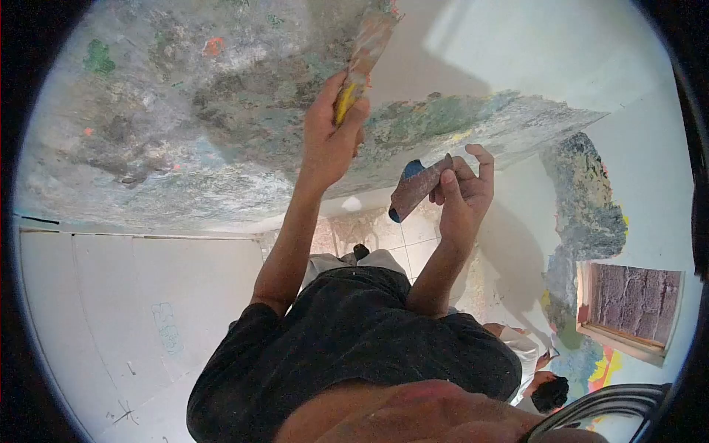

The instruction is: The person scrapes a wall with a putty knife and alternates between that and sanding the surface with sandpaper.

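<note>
My left hand (334,129) is wrapped round the yellow handle of a paint scraper (371,43). The scraper's wide, dirty blade points up against the patchy wall (251,111), at the border between stripped and white paint. Lower and to the right, my right hand (467,196) pinches a curled piece of sandpaper (421,188) between thumb and fingers, with one finger raised. Its brownish face shows, and blue backing shows at its curled ends. The sandpaper appears apart from the wall.
Another person (528,362) in a white top is close to the right-hand wall, low in view. A framed window opening (631,306) is set in that wall. A white panelled surface (111,317) lies to the left. Pale floor tiles (413,247) show beyond my body.
</note>
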### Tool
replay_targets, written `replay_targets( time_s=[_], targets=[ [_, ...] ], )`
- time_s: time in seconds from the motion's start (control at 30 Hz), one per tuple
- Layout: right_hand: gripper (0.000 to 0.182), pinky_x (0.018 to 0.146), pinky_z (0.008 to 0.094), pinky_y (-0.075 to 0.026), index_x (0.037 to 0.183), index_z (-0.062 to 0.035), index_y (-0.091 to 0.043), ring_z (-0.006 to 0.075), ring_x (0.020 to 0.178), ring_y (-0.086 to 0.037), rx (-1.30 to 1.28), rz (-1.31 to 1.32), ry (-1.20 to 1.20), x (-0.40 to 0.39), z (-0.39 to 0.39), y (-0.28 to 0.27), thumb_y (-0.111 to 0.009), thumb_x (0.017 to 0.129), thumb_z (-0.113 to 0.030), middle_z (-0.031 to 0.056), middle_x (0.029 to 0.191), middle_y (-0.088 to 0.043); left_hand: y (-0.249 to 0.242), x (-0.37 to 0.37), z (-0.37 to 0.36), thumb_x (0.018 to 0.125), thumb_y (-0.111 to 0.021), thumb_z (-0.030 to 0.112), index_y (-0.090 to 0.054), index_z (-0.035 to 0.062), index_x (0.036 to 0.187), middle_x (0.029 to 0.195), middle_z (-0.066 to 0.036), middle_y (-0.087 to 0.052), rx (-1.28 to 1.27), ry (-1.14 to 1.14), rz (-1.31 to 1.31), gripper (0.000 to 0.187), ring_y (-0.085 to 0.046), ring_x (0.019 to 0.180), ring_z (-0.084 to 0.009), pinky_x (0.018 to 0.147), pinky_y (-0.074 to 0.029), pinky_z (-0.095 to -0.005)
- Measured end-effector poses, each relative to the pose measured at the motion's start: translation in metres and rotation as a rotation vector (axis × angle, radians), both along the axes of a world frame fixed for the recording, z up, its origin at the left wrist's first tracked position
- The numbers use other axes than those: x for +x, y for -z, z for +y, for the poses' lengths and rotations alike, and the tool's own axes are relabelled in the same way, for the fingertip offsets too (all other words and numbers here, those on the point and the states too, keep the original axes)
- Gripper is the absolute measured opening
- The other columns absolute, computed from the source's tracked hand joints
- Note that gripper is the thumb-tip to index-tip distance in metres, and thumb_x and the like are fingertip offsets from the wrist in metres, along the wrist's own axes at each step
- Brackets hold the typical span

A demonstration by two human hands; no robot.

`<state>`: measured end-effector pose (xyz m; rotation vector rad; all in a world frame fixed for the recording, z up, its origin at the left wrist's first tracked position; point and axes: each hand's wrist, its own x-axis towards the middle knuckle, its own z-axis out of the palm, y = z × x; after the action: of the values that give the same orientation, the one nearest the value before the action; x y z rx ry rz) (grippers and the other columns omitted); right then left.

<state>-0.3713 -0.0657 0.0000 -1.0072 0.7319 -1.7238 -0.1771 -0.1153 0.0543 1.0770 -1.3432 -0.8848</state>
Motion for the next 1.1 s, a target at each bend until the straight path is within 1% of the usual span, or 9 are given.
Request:
replay_targets(
  time_s=[0.1,0.2,0.3,0.4,0.5,0.6,0.9,1.0,1.1],
  targets=[
    [0.047,0.048,0.0225,-0.040,0.125,-0.0071,-0.045,0.0073,0.056,-0.051,0.044,0.018,0.022,0.001,-0.002,0.002,-0.074,0.087,-0.011,0.0065,0.082,-0.066,-0.008,-0.010,-0.005,0.097,-0.058,0.013,-0.045,0.0018,0.136,0.071,0.001,-0.050,0.027,0.084,0.107,0.043,-0.045,0.051,-0.0039,0.043,-0.038,-0.0224],
    [0.047,0.049,0.0226,-0.041,0.124,-0.0070,-0.046,0.0072,0.056,-0.050,0.025,0.006,-0.005,-0.001,0.004,-0.001,-0.074,0.087,-0.011,0.0064,0.083,-0.066,0.014,-0.011,-0.002,0.098,-0.059,0.018,-0.047,0.0028,0.133,0.064,0.003,-0.048,-0.062,-0.021,0.062,0.040,-0.039,0.046,-0.0025,0.040,-0.031,-0.0212],
    [0.047,0.049,0.0227,-0.040,0.124,-0.0068,-0.045,0.0076,0.056,-0.050,0.076,-0.011,0.018,-0.003,0.003,0.002,-0.074,0.087,-0.010,0.0064,0.081,-0.065,0.010,-0.018,-0.010,0.098,-0.059,0.018,-0.047,0.0025,0.132,0.063,0.003,-0.047,-0.069,-0.027,0.042,0.040,-0.039,0.046,-0.0027,0.039,-0.031,-0.0213],
    [0.045,0.049,0.0225,-0.041,0.124,-0.0064,-0.045,0.0073,0.057,-0.051,0.063,0.002,0.022,-0.004,0.009,0.002,-0.072,0.088,-0.008,0.0061,0.081,-0.065,0.000,-0.027,-0.014,0.098,-0.058,0.018,-0.047,0.0028,0.130,0.063,0.003,-0.047,-0.103,0.043,0.168,0.038,-0.039,0.045,-0.0028,0.039,-0.031,-0.0212],
    [0.045,0.050,0.0223,-0.041,0.124,-0.0058,-0.045,0.0071,0.057,-0.051,0.014,0.027,0.011,-0.010,0.007,-0.003,-0.072,0.088,-0.007,0.0064,0.082,-0.065,0.020,-0.022,-0.001,0.097,-0.057,0.013,-0.047,0.0018,0.131,0.071,0.001,-0.052,-0.072,-0.064,0.112,0.037,-0.046,0.049,-0.0043,0.041,-0.037,-0.0225],
    [0.045,0.050,0.0222,-0.041,0.124,-0.0051,-0.045,0.0072,0.057,-0.051,0.030,0.014,0.040,-0.008,0.003,0.002,-0.072,0.088,-0.008,0.0072,0.082,-0.065,0.011,-0.030,-0.010,0.098,-0.058,0.018,-0.047,0.0030,0.131,0.063,0.002,-0.047,-0.063,0.003,0.189,0.038,-0.039,0.045,-0.0032,0.038,-0.031,-0.0205],
    [0.044,0.049,0.0219,-0.041,0.123,-0.0063,-0.046,0.0076,0.057,-0.050,0.081,0.064,0.018,-0.005,0.007,0.000,-0.073,0.088,-0.009,0.0060,0.081,-0.065,0.007,-0.038,-0.007,0.098,-0.059,0.019,-0.046,0.0055,0.134,0.062,0.003,-0.047,-0.054,0.018,0.269,0.041,-0.039,0.044,-0.0029,0.037,-0.031,-0.0205],
    [0.044,0.049,0.0218,-0.040,0.122,-0.0062,-0.046,0.0076,0.057,-0.050,0.063,0.048,0.020,-0.005,0.006,-0.005,-0.073,0.087,-0.008,0.0059,0.081,-0.065,0.021,-0.030,-0.001,0.098,-0.058,0.019,-0.047,0.0053,0.133,0.061,0.003,-0.047,-0.064,-0.070,0.185,0.040,-0.039,0.043,-0.0026,0.037,-0.030,-0.0210],
    [0.044,0.049,0.0218,-0.040,0.122,-0.0061,-0.046,0.0075,0.056,-0.050,0.090,0.042,0.015,-0.005,0.010,-0.002,-0.073,0.087,-0.008,0.0058,0.080,-0.065,0.012,-0.040,0.000,0.098,-0.058,0.020,-0.047,0.0052,0.131,0.061,0.003,-0.046,-0.046,0.028,0.327,0.037,-0.038,0.043,-0.0029,0.036,-0.030,-0.0217]
  ],
)
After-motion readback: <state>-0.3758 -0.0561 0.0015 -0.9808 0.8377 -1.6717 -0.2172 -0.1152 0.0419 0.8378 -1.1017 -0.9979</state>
